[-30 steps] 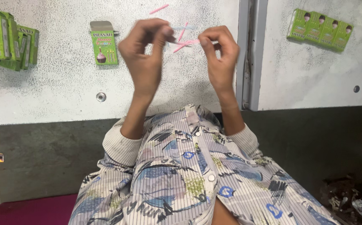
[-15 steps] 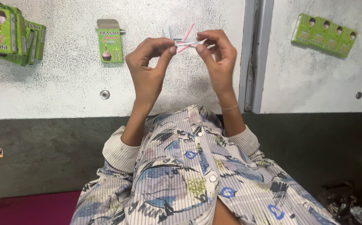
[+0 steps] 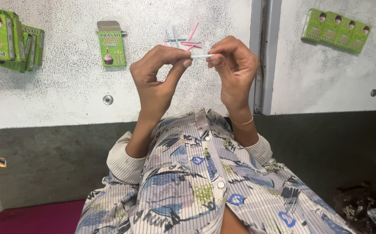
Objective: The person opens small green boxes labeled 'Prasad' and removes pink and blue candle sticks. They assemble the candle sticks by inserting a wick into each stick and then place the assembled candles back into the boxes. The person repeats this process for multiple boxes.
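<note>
Two sets of fingertips meet over one thin pale stick, a small wax candle [image 3: 201,56], held level between them. The left hand [image 3: 159,78] pinches its near end between thumb and forefinger, the other fingers curled in; the right hand [image 3: 235,65] closes thumb and fingers on the far end. Holding it by both ends like this keeps the slim stick steady and straight, up off the surface, where the eyes can check it. Just beyond the knuckles lies a loose scatter of thin pink and pale blue candles [image 3: 183,39] on the white speckled tabletop [image 3: 66,91], close enough to reach. Further left an opened green cardboard carton [image 3: 111,43] lies flat with its flap up, near the work. At the far left edge sits a heap of flat green cartons [image 3: 10,39], and across the grey metal seam [image 3: 263,56], well apart, a neat row of green cartons [image 3: 336,30].
</note>
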